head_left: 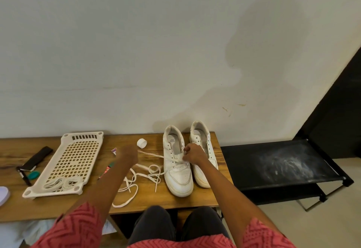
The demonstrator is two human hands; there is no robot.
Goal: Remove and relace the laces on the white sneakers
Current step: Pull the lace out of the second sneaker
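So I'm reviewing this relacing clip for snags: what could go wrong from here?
The loose lace lies in crossed loops and could knot as the left hand pulls it. The right hand pinches lace at the left sneaker; a hard tug might shift it into the right sneaker.

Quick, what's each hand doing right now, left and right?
Left hand: blurred, seems to pull the lace; grip cannot be told.
Right hand: pinches the lace at the left sneaker.
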